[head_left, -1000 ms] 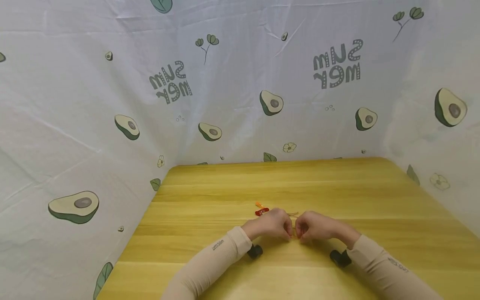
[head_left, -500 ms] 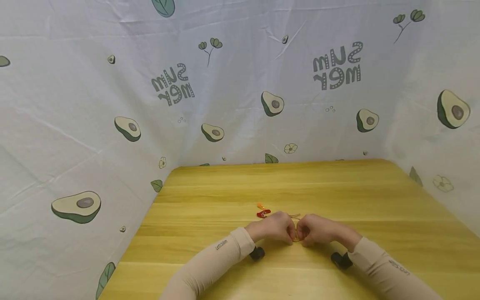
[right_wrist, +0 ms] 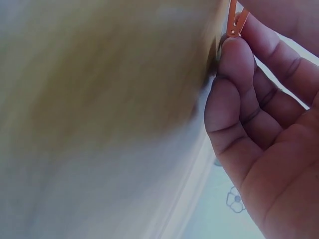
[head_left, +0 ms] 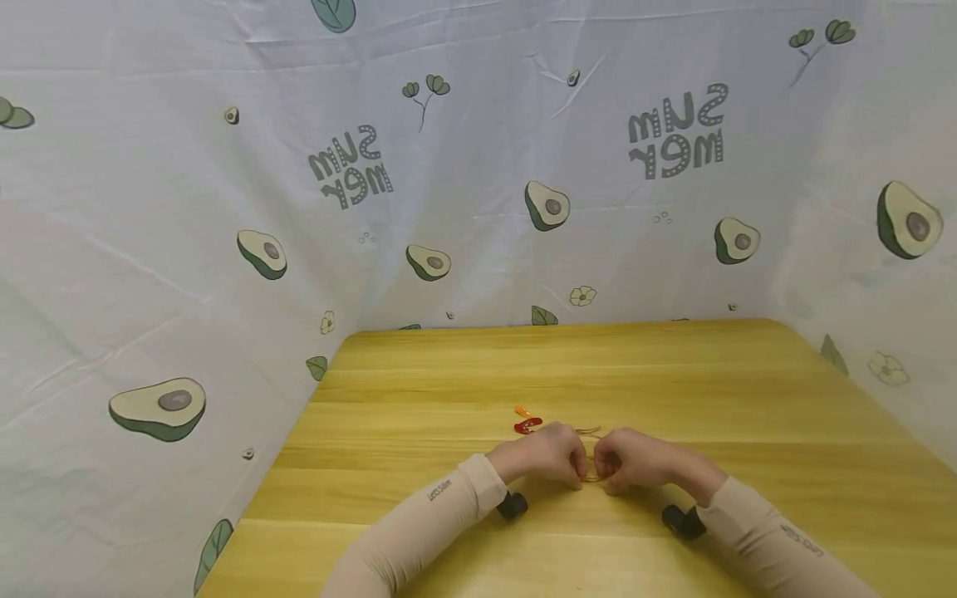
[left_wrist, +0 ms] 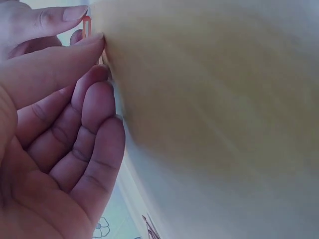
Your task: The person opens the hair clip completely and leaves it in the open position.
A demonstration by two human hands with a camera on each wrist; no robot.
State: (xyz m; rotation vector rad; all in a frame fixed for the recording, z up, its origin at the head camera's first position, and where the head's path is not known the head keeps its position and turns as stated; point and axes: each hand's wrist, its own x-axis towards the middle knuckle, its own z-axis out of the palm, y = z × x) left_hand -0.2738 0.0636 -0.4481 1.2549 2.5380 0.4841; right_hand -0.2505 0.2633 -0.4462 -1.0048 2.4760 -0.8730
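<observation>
An orange snap hair clip (right_wrist: pixel 232 31) lies between the two hands just above the table, and part of its frame shows at the fingertips in the left wrist view. My left hand (head_left: pixel 549 453) pinches one side of it with thumb and fingers. From the other side my right hand (head_left: pixel 635 457) pinches it, fingers curled. In the head view only a thin yellowish line of the clip shows between the hands. Behind the left hand lie a red hair clip (head_left: pixel 527 425) and a small orange clip (head_left: pixel 522 411). Thin brown strips (head_left: pixel 588 431) stick out beyond the fingers.
The hands work over a yellow wood-grain table (head_left: pixel 449 365). A white curtain (head_left: pixel 478 149) printed with avocados stands behind and at both sides. Black wrist cameras (head_left: pixel 512 505) sit under both forearms, close to the tabletop.
Both hands stay nearly in place with the clip between them. The gap between the fingertips looks slightly wider, showing more of the thin clip. The head view has shifted a little.
</observation>
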